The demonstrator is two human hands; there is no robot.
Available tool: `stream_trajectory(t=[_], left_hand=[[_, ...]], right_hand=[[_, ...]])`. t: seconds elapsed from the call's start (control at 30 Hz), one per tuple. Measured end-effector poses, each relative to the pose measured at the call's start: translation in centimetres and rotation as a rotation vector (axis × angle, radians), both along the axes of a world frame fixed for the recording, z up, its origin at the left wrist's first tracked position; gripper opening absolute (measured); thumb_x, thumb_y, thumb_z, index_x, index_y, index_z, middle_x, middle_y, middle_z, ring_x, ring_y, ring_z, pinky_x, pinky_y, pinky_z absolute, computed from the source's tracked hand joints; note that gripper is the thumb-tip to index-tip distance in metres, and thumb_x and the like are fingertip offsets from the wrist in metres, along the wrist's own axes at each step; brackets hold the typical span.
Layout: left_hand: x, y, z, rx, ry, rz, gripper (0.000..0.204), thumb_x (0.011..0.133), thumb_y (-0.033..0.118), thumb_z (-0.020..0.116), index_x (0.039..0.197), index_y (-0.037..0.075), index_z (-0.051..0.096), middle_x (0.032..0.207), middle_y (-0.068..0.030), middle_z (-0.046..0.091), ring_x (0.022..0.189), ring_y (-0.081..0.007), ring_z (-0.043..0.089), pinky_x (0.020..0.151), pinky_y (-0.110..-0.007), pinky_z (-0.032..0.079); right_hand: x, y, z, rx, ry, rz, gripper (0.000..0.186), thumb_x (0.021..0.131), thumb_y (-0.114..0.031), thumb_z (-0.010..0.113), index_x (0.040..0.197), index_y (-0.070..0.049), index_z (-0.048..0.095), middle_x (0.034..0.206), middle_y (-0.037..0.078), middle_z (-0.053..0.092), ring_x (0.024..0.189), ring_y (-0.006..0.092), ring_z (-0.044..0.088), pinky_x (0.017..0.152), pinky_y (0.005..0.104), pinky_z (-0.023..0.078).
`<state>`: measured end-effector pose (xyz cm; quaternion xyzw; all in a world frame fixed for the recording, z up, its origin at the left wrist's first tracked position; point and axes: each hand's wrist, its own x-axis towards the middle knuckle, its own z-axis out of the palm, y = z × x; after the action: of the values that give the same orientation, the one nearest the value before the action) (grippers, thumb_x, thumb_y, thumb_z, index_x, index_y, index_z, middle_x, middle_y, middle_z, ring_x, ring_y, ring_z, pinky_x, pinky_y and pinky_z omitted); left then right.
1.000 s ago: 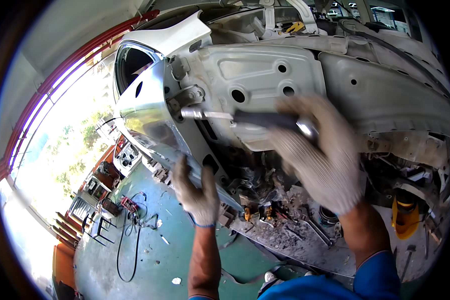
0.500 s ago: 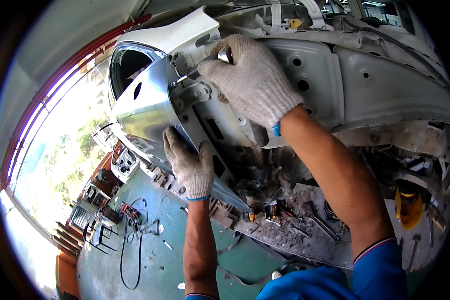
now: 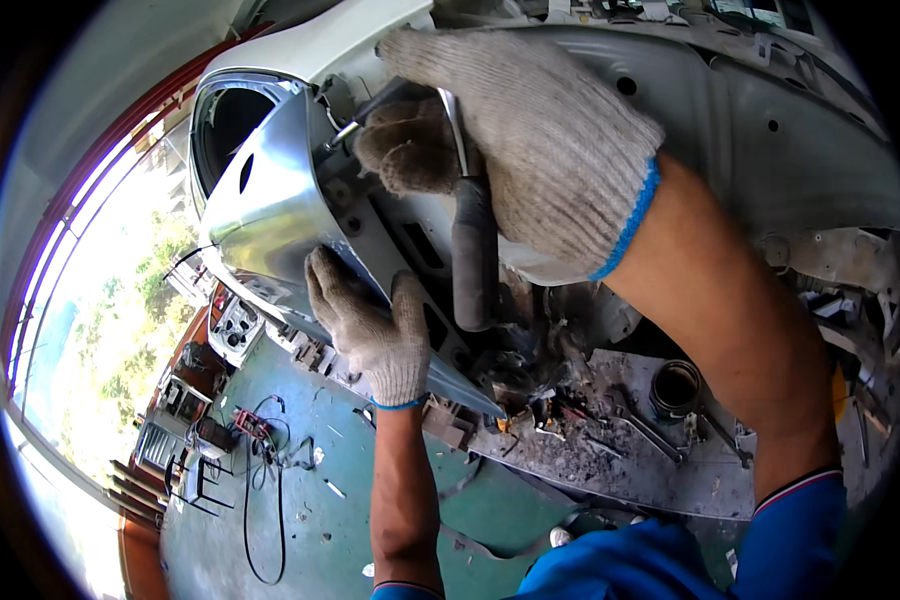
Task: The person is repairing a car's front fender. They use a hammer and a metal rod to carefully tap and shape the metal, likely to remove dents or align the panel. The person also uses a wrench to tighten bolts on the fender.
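My gloved right hand (image 3: 540, 150) is closed on dark-handled tools: one handle (image 3: 474, 265) hangs down below my fingers, and a thin metal shaft (image 3: 342, 134) points left at the seam between a silver body panel (image 3: 255, 215) and the car's grey inner structure (image 3: 790, 170). Whether these are two separate tools is hard to tell. My gloved left hand (image 3: 365, 330) rests against the lower part of the silver panel with thumb and fingers apart, holding nothing. My right glove hides much of the fastening area.
A dirty grey platform (image 3: 610, 470) under the car carries loose wrenches (image 3: 650, 430) and a dark round container (image 3: 675, 390). The green floor (image 3: 330, 540) has cables (image 3: 270, 450) and a black stool (image 3: 200, 480). Red pipes (image 3: 70, 210) run along the bright opening at left.
My right hand has risen with the tool to the panel seam and turned, exposing the hanging handle. My left hand has moved up onto the silver panel. The view has shifted slightly.
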<state>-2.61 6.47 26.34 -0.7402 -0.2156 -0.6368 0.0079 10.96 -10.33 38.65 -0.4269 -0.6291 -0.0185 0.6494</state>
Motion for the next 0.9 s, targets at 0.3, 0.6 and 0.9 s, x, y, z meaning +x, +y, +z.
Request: stream_trajectory(t=[0.3,0.6,0.9], left_hand=[[-0.3,-0.8,1.3,0.13,0.048,-0.043,0.086,0.081,0.025,0.084,0.15,-0.004,0.042,0.149,-0.03,0.045,0.133,-0.042,0.05,0.111,-0.046,0.042],[-1.1,0.1,1.5,0.197,0.016,-0.148,0.068,0.088,0.015,0.077,0.148,0.002,0.05,0.137,-0.018,0.053,0.113,-0.0257,0.061,0.102,-0.038,0.049],[-1.9,-0.5,1.3,0.207,0.039,-0.265,0.06,0.093,0.018,0.075,0.144,-0.003,0.052,0.138,-0.0197,0.056,0.124,-0.0301,0.061,0.105,-0.043,0.05]], right_hand=[[-0.3,0.0,0.6,0.146,-0.104,-0.511,0.028,0.097,-0.021,0.066,0.108,0.004,0.068,0.083,0.02,0.071,0.076,0.0273,0.069,0.072,0.0374,0.056],[0.3,0.2,-0.3,0.045,-0.408,-0.797,0.046,0.095,-0.029,0.067,0.092,0.015,0.056,0.064,0.02,0.059,0.061,0.0318,0.064,0.059,0.0405,0.055],[-0.8,-0.5,0.6,0.012,-0.412,-0.859,0.035,0.091,-0.024,0.063,0.081,0.01,0.061,0.061,0.02,0.059,0.059,0.0316,0.064,0.055,0.0412,0.054]])
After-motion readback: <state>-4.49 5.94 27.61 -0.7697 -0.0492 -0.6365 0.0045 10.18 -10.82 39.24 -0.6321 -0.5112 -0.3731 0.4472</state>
